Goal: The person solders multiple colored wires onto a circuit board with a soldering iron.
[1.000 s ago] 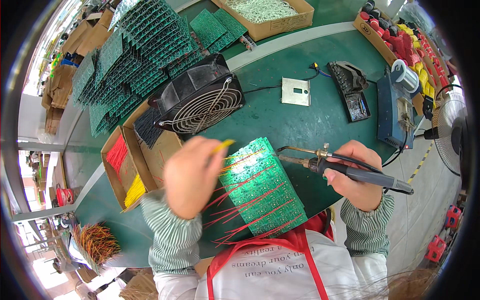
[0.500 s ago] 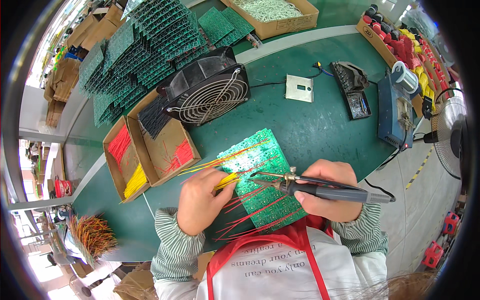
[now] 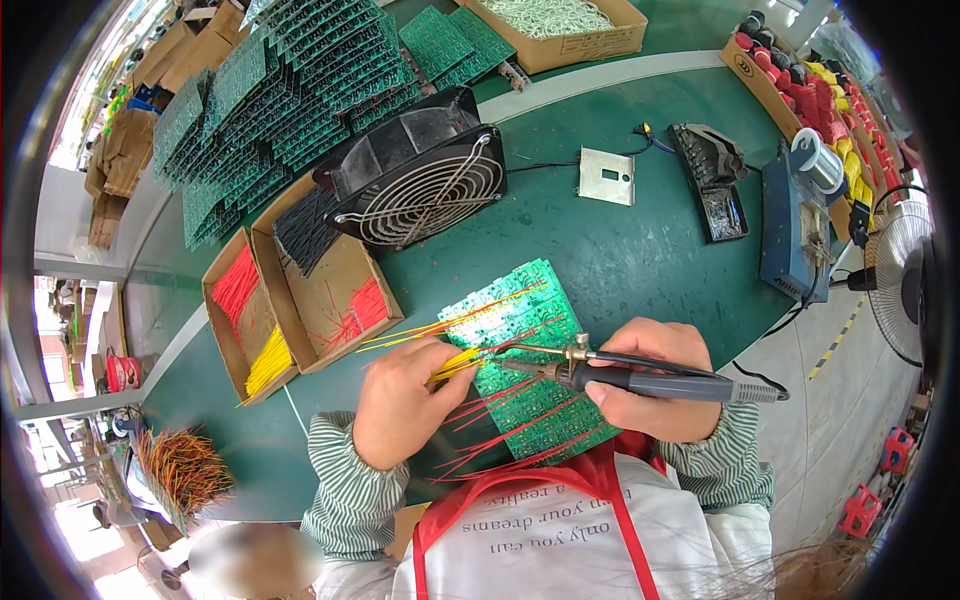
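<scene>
A green circuit board panel [image 3: 540, 425] lies on the table before me, with red and yellow wires [image 3: 465, 318] sticking out past its left side. My left hand [image 3: 405, 395] pinches a small bundle of yellow wires [image 3: 455, 365], whose tips are over the board. In my right hand [image 3: 655, 375] is a soldering iron [image 3: 640, 381] with a dark grey handle and a thin metal feed tube [image 3: 540, 349] clamped along it. The iron's tip points left, close to the yellow wire ends at the board. Whether it touches them I cannot tell.
Behind the board stands a black fan [image 3: 425, 185]. Cardboard boxes [image 3: 325, 350] of cut wires are to the left, below stacked circuit boards [image 3: 290, 100]. A metal plate [image 3: 606, 178], a black iron stand [image 3: 710, 185] and a blue soldering unit [image 3: 790, 235] with a solder spool [image 3: 817, 160] sit right.
The iron's tip and the yellow wire ends have shifted very slightly at the board. Both hands keep nearly the same place and grip. The view has tilted a little.
</scene>
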The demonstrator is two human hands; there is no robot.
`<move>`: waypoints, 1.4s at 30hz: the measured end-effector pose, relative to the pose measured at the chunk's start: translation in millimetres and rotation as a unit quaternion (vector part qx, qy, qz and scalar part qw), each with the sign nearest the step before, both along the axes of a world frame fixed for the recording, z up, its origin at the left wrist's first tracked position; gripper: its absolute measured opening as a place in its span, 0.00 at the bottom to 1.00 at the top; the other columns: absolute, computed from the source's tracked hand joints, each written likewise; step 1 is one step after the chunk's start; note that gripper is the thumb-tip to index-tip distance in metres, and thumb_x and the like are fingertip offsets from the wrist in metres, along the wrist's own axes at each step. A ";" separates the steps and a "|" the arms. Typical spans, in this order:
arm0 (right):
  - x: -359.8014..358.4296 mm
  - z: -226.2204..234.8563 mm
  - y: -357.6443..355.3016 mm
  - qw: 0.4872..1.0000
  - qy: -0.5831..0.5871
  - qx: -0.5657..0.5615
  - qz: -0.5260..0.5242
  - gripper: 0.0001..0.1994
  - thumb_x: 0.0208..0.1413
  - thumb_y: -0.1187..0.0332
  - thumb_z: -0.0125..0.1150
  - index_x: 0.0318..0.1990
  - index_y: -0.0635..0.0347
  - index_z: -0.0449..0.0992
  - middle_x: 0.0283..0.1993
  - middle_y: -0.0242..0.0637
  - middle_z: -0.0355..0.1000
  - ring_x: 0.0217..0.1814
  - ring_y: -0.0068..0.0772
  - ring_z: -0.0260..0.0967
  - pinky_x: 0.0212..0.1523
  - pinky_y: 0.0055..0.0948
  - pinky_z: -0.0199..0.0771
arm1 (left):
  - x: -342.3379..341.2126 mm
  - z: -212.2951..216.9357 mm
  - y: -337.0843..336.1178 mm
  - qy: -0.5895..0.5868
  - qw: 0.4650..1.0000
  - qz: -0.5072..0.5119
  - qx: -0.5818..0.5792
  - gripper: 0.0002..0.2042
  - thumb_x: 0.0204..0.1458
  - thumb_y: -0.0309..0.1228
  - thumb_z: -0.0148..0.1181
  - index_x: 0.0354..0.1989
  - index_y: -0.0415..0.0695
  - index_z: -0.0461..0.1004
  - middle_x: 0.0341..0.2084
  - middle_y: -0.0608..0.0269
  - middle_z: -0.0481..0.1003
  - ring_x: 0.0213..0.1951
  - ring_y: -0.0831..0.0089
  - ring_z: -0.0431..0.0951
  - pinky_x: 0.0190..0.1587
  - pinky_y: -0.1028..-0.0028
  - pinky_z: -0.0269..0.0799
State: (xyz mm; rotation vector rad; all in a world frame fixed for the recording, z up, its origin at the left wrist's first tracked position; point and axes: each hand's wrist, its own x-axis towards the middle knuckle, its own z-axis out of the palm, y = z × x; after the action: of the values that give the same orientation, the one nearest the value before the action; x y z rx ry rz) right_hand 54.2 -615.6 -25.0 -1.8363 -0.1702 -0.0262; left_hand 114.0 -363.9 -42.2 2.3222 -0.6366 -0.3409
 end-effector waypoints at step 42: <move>-13.7 4.8 -28.6 0.998 0.011 -0.020 -0.054 0.08 0.41 0.74 0.65 0.29 0.65 0.72 0.22 0.33 0.73 0.20 0.18 0.69 0.22 0.19 0.67 | 16.9 26.5 -6.4 -0.248 0.956 0.136 0.082 0.05 0.43 0.26 0.63 0.28 0.41 0.75 0.24 0.57 0.73 0.26 0.60 0.75 0.28 0.66 0.71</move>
State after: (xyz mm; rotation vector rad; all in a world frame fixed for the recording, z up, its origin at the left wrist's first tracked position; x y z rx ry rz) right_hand 40.5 -644.2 -20.1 -1.8827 -0.0551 -0.0790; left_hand 130.9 -370.3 -15.7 2.6331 -0.5206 0.3426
